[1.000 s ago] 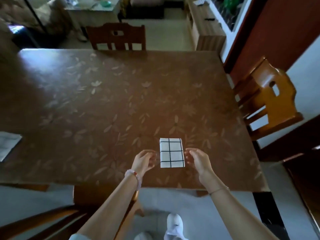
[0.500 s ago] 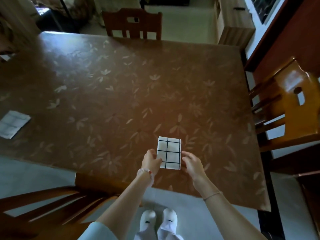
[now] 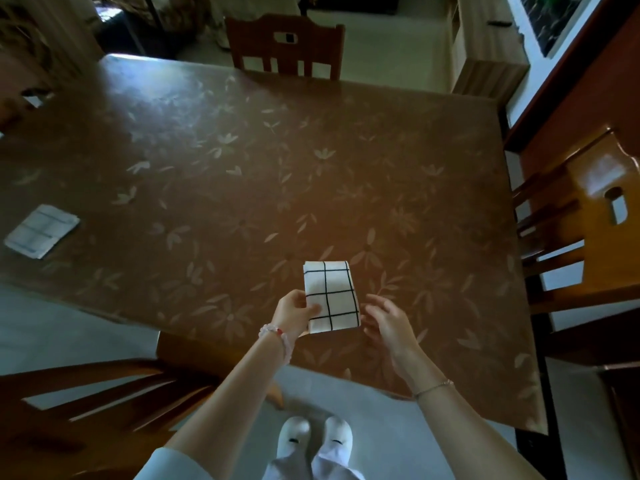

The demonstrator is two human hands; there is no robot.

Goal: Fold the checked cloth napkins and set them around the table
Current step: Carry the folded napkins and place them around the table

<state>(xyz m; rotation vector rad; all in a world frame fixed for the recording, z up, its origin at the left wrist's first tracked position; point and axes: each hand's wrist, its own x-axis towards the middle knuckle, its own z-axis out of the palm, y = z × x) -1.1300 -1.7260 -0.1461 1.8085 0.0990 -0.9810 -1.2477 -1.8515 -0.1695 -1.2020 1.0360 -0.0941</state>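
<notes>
Half a second ago both our hands met the near corners of the folded checked napkin (image 3: pixel 330 294). Now only our left hand (image 3: pixel 292 315) has it, and our right hand (image 3: pixel 389 323) has drawn off its edge. A second ago the cloth lay flat with both hands apart from it.

The napkin, white with black grid lines, sits over the brown flowered table (image 3: pixel 277 161) at about five o'clock of the tabletop, close to the near edge. Our left hand grips its left side, thumb on top and fingers curled beneath. We cannot tell whether the cloth is clear of the surface. Our right hand is open with relaxed, spread fingers just beside the napkin's right edge, holding nothing.

A second folded napkin (image 3: pixel 41 231) lies at nine o'clock on the table. One wooden chair (image 3: pixel 285 46) stands at twelve o'clock, another chair (image 3: pixel 588 220) at three.
</notes>
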